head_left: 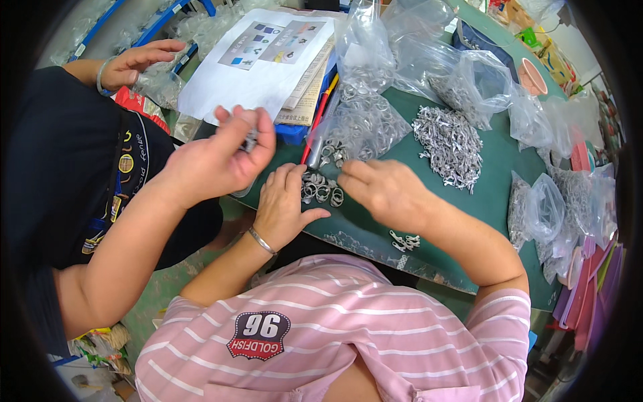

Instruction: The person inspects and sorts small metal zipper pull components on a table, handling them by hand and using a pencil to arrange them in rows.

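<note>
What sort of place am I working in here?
Most likely a small-parts workshop: a heap of small silvery pieces lies on the green worktable, silvery rings are grouped near its edge, and clear plastic bags of small grey pieces crowd the right side.

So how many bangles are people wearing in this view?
2: a silver bangle just behind the person's left hand and a pale bangle just behind the co-worker's hand at upper left. More may be hidden.
</note>
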The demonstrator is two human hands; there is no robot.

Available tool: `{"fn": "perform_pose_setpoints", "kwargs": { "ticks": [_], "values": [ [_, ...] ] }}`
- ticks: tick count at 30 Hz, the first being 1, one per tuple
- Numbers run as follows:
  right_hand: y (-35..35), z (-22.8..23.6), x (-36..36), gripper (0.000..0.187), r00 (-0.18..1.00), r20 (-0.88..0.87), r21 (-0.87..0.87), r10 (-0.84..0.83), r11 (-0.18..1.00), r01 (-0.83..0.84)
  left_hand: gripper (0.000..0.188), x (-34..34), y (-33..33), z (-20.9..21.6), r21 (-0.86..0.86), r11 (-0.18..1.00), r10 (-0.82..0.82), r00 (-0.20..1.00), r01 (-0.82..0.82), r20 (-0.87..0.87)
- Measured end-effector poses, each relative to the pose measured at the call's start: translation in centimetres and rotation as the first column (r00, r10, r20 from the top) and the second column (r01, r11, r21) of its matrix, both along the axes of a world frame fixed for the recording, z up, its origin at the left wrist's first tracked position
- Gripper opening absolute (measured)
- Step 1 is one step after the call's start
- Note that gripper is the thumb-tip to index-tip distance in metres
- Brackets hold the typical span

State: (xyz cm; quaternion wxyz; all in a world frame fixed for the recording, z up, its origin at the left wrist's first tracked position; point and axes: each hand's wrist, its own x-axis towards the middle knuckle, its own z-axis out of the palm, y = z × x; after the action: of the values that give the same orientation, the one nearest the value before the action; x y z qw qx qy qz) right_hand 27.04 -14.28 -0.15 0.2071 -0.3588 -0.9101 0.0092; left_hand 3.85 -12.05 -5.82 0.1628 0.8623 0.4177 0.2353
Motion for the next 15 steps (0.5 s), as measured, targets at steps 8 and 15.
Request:
{"fn": "perform_pose_setpoints", "kwargs": {
  "ticks": [8, 15],
  "values": [
    [-2.5, -4.4, -3.2, 0.04, 0.934, -0.153, -0.402, -0.323, 0.884, 0.24, 0.089, 0.7, 2.0, 3.1, 0.08, 0.954, -0.265, 0.938, 0.288, -0.222],
    [-2.0, -6.0, -4.5, 0.05, 0.885, -0.222, -0.513, -0.408, 0.821, 0.25, 0.052, -0.1, 2.0, 0.9, -0.409, 0.911, -0.105, 0.991, 0.063, -0.082]
  ]
}}
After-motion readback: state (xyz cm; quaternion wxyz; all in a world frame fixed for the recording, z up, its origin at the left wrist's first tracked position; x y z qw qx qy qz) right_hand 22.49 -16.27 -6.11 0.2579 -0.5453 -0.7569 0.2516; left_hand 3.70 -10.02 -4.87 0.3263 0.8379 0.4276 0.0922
